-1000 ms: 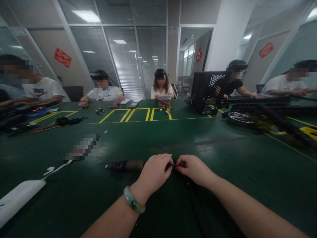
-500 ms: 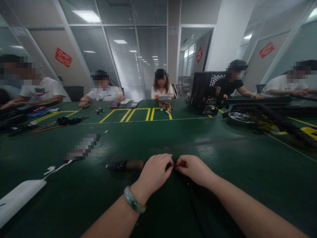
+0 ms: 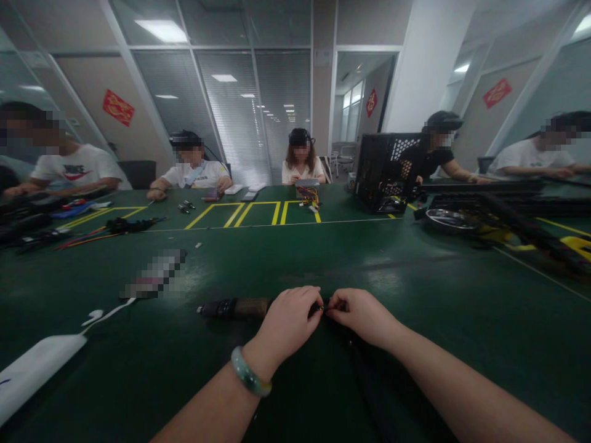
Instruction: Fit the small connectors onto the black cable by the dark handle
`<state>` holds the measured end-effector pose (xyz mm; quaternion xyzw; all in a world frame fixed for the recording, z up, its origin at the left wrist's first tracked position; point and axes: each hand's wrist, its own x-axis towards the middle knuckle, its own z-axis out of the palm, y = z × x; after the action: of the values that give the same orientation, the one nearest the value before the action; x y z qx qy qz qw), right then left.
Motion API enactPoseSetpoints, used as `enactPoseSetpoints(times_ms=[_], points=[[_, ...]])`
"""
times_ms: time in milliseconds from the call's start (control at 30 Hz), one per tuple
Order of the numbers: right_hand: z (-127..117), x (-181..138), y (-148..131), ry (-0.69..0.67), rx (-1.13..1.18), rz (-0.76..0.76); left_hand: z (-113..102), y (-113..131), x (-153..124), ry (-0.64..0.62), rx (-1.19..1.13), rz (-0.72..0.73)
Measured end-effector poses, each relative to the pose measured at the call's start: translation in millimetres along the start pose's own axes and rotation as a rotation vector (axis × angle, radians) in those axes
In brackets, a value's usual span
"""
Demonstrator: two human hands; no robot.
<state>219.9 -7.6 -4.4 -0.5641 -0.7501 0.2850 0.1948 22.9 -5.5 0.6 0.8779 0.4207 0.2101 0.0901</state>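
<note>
My left hand (image 3: 292,317), with a jade-coloured bangle (image 3: 250,373) on its wrist, is closed in a pinch at the middle of the table. Its fingertips almost meet those of my right hand (image 3: 362,314), which is also closed in a pinch. Something tiny with a pale glint sits between the fingertips, too small to name. Under my left hand lies a long drill-like tool (image 3: 252,308) with a black ribbed nose, a silver tip and a brownish body. My hand hides its right part. A dark strip or cable (image 3: 364,375) runs below my right hand.
A phone (image 3: 154,274) is joined by a white cable to a white power bank-like block (image 3: 41,369). Cable bundles (image 3: 132,224) lie left. A black computer case (image 3: 376,172), a metal dish (image 3: 450,218) and black frames stand right. Several people sit around the green table (image 3: 277,258).
My two hands keep the same place and pinch. The person at the far left has shifted slightly to the left.
</note>
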Motion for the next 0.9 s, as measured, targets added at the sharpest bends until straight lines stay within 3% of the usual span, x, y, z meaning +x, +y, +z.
enactPoseSetpoints(times_ms=[433,667,900], points=[[-1.0,-0.3,0.2,-0.004,-0.019,-0.014,-2.9,1.7,0.7,-0.036,0.008,0.053],[-0.5,0.0,1.4,-0.009,-0.009,-0.017,1.0,0.6,0.2,-0.012,0.005,-0.002],[0.3,0.7,0.7,0.001,-0.020,-0.020,1.2,0.3,0.9,-0.008,-0.007,0.056]])
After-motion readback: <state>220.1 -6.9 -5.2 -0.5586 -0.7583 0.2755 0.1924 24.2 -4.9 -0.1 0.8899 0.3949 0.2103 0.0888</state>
